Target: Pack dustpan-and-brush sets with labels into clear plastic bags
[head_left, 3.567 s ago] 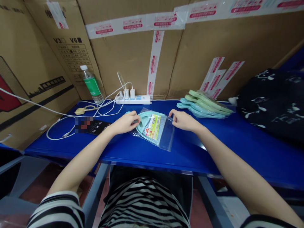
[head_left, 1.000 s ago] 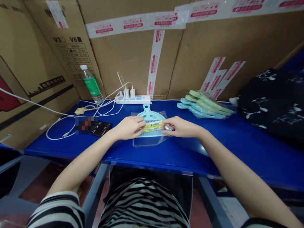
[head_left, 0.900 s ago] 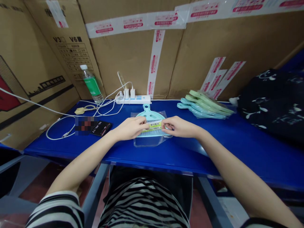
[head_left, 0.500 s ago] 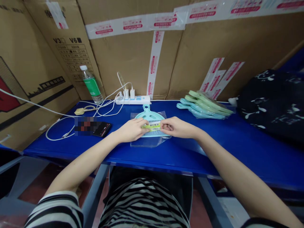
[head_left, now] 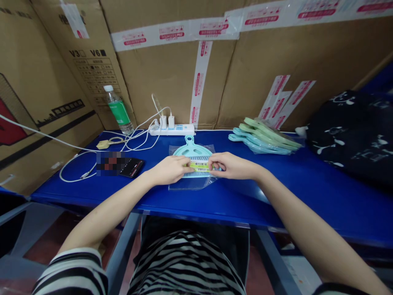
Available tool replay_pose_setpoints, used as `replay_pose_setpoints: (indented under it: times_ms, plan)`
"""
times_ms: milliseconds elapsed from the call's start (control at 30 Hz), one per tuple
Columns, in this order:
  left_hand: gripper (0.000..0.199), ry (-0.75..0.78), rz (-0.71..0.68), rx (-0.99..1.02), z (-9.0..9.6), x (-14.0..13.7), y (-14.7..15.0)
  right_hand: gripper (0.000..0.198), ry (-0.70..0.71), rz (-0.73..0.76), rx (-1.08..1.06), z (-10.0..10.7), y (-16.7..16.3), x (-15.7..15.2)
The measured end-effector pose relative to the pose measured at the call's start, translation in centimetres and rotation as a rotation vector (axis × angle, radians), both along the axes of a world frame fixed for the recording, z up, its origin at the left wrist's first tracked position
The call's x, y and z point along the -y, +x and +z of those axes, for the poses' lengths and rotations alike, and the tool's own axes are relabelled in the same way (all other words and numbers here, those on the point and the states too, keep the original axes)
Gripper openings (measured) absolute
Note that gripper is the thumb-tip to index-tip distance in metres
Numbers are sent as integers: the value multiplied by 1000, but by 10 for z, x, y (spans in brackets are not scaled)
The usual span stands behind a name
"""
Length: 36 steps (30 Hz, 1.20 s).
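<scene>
Left grip (head_left: 175, 170) and right grip (head_left: 229, 165), one each: fingers closed on opposite ends of one yellow card (head_left: 201, 165). One blue dustpan (head_left: 190, 148), beneath the card on the counter (head_left: 276, 192); farther out, one phone (head_left: 132, 167), one bottle (head_left: 119, 112).

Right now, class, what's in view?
dustpan: one, light blue, centre
label: one, yellow, over dustpan
wrap: one, clear, at dustpan
wrapped pieces: several, green/blue, back right
patterned cloth: one, dark, far right
power strip: one, white, back
cables: several, white, left
bottle: one, clear, left
phone: one, black, left
table: one, blue, centre
cardboard: several, brown, back
tape: several, white/red, on cardboard
frame bars: several, grey, below
striped top: one, black/white, bottom
left hand: one, bare, label's left
right hand: one, bare, label's right
</scene>
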<state>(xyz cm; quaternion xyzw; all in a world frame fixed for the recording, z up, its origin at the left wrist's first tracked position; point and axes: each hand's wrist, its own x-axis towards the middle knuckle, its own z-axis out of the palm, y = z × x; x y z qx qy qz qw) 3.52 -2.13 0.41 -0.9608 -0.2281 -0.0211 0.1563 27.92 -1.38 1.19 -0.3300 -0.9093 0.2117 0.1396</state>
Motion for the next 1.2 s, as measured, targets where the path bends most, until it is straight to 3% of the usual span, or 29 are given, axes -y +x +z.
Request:
replay_pose_setpoints:
  times_ms: [900, 1200]
  plan:
    - [29, 4, 74, -24, -2, 9, 10, 10, 75, -19, -52, -1, -2, -1]
    - [27, 10, 34, -14, 3, 7, 5, 8, 77, 1, 15, -3, -1, 0]
